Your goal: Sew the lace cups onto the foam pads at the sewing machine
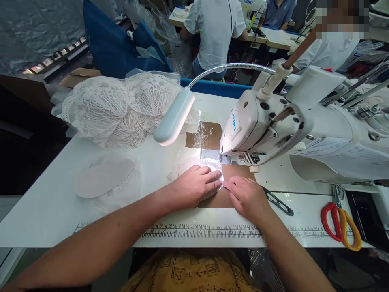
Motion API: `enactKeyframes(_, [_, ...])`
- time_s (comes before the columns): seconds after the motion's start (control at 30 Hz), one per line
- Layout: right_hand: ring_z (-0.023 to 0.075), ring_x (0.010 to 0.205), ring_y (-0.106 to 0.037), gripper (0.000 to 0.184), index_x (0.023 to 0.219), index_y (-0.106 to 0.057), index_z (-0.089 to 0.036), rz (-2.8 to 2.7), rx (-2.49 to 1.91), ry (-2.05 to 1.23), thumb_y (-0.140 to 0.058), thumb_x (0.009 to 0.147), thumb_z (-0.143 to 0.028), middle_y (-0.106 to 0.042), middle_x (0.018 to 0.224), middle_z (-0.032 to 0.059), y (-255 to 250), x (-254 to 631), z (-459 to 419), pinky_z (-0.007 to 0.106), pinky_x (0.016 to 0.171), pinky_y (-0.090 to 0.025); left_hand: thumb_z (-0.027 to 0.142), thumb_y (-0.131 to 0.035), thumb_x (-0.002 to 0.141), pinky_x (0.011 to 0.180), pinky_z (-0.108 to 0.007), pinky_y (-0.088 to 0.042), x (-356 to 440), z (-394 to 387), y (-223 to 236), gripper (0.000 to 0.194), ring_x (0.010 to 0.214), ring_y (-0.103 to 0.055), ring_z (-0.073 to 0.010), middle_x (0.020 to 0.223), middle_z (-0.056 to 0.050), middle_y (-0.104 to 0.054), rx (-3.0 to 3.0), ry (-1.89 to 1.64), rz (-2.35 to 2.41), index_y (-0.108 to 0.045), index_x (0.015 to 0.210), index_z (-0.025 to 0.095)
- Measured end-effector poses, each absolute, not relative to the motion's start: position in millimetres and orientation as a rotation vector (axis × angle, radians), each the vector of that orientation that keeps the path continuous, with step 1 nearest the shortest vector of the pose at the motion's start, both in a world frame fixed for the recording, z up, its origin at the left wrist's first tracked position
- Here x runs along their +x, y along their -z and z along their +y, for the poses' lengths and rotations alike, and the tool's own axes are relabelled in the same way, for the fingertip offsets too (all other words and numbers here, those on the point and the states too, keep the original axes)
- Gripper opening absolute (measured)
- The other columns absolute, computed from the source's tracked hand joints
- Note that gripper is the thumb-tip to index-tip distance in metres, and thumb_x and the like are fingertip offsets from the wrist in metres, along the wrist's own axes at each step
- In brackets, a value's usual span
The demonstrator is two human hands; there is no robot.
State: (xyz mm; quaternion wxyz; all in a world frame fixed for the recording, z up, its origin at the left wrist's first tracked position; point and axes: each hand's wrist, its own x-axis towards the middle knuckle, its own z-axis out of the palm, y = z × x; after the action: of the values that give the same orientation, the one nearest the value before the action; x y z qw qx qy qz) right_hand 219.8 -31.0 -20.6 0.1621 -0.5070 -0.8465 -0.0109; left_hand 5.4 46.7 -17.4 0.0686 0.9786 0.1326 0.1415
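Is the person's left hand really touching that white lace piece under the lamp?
Touching: the head view shows the left hand lying over the white lace piece, its fingers covering part of it.

Left hand (196, 185): on top of white lace (183, 165)
Right hand (249, 198): fingertips at the lace's edge
Sewing machine (249, 119): white, close to both hands
Scissors (342, 223): red and yellow handles
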Motion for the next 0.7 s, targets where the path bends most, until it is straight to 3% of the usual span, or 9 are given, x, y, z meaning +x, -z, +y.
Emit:
enactKeyframes(0.47, [0.0147,0.071,-0.055,0.025,0.096,-0.069,-0.019,-2.37,-1.466,0.071,-0.046,0.089,-0.012,-0.065,0.079,0.0042,20.6,215.8,-30.9,0.028,0.063,-0.034,0.009,-0.048,0.075,0.077,-0.037,-0.05,8.0,42.7,18.7,0.05,0.095,-0.058,-0.0262,0.133,-0.018,-0.056,3.006,-0.334,0.532,-0.059,0.124,0.003])
enactKeyframes(0.7, [0.0142,0.07,-0.053,0.024,0.094,-0.07,-0.019,-2.329,-1.444,0.078,-0.048,0.088,-0.011,-0.064,0.076,0.0034,24.3,215.6,-30.2,0.027,0.062,-0.032,0.01,-0.049,0.08,0.077,-0.037,-0.051,8.1,44.4,17.1,0.046,0.098,-0.058,-0.0269,0.132,-0.018,-0.057,2.982,-0.361,0.524,-0.059,0.124,0.002])
